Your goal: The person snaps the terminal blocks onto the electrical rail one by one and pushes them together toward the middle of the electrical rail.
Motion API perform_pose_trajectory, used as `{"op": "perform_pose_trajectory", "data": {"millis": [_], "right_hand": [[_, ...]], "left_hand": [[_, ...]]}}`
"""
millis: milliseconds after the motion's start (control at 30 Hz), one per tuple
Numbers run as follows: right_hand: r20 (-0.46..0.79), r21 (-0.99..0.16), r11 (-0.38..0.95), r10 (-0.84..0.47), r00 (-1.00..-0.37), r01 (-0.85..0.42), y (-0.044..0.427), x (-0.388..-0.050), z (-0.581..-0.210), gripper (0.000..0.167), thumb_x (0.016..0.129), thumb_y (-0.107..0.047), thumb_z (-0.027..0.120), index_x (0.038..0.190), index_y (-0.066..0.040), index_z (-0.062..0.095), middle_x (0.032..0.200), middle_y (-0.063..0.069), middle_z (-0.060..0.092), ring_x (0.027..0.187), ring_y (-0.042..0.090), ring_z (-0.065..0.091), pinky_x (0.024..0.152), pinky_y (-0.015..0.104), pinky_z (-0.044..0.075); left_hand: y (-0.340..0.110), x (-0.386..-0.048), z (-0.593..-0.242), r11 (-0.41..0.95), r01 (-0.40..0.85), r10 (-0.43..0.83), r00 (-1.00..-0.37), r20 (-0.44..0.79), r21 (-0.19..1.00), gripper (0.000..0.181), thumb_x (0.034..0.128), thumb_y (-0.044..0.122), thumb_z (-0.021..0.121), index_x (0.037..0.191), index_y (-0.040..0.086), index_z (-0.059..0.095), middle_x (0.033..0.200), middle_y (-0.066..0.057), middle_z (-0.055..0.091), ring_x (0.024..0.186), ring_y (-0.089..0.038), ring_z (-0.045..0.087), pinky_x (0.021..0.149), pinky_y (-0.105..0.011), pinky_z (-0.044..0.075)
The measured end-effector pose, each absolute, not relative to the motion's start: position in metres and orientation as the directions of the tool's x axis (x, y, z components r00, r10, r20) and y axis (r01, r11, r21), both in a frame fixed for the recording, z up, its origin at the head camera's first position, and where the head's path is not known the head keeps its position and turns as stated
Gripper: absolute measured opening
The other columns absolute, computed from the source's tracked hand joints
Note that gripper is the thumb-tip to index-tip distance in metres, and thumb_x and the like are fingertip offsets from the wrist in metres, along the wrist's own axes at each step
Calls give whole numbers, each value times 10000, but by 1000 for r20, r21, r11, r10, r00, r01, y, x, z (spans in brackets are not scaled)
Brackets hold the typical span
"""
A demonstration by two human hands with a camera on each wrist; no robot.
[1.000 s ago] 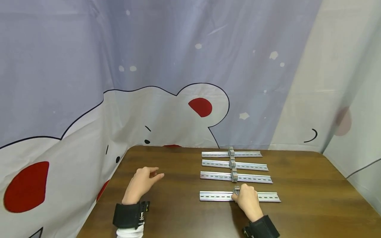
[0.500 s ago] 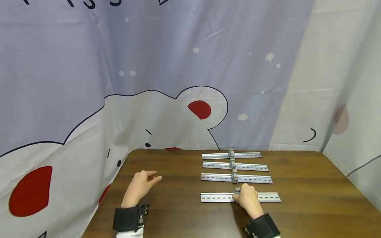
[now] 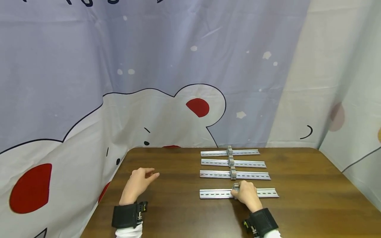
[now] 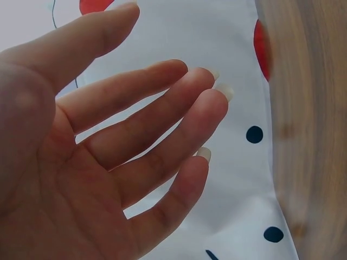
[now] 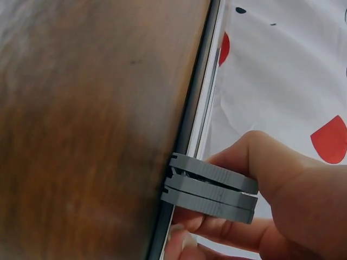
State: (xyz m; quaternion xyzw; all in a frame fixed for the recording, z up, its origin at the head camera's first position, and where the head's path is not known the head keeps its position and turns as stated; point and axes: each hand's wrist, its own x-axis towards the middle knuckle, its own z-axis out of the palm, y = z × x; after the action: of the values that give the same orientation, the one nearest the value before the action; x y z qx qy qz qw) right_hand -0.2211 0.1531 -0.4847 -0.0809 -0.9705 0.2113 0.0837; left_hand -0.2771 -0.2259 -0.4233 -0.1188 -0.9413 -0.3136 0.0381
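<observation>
The nearest slotted metal DIN rail (image 3: 215,194) lies crosswise on the wooden table. Grey terminal blocks (image 5: 211,189) sit on it near its middle, side by side, the outermost leaning slightly apart at one end. My right hand (image 3: 248,194) pinches these blocks, thumb on one side and fingers on the other, seen in the right wrist view. Part of the blocks is hidden behind that hand in the head view. Over the left part of the table hovers my left hand (image 3: 137,185), its fingers loosely bent and holding nothing; its palm shows in the left wrist view.
Behind the nearest rail lie three more, a third-row rail (image 3: 253,175), a middle rail (image 3: 250,164) and a far rail (image 3: 247,152), each with grey blocks at its centre. A printed curtain (image 3: 160,119) hangs along the table's (image 3: 178,215) back edge.
The head view has tilted and shifted slightly. Both hands hold nearly the same places, the right still pinching the terminal blocks on the nearest rail.
</observation>
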Motion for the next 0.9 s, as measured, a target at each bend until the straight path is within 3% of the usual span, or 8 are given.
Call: {"op": "perform_pose_trajectory", "data": {"millis": [400, 633, 900], "right_hand": [[118, -415, 900, 200, -973, 134, 157, -241, -488, 390, 716, -225, 748, 535, -105, 423, 606, 85, 557, 619, 271, 554, 602, 427, 460], [169, -417, 895, 246, -954, 157, 155, -248, -494, 379, 701, -254, 776, 543, -68, 487, 644, 171, 619, 683, 380, 627, 653, 494, 480], [186, -443, 882, 264, -946, 158, 146, -250, -491, 393, 694, -257, 789, 529, -76, 482, 615, 159, 602, 657, 366, 619, 652, 503, 479]], "left_hand": [[-222, -284, -425, 770, 234, 190, -972, 137, 593, 451, 912, 326, 650, 1219, -4, 650, 1109, -165, 701, 1030, -332, 656, 842, -473, 524], [-217, -285, -429, 765, 234, 197, -972, 129, 600, 421, 906, 308, 661, 1186, -6, 671, 1085, -135, 708, 970, -266, 669, 815, -449, 531], [-215, -279, -432, 772, 225, 199, -974, 110, 594, 404, 906, 288, 664, 1191, 2, 671, 1102, -151, 704, 975, -280, 670, 785, -435, 535]]}}
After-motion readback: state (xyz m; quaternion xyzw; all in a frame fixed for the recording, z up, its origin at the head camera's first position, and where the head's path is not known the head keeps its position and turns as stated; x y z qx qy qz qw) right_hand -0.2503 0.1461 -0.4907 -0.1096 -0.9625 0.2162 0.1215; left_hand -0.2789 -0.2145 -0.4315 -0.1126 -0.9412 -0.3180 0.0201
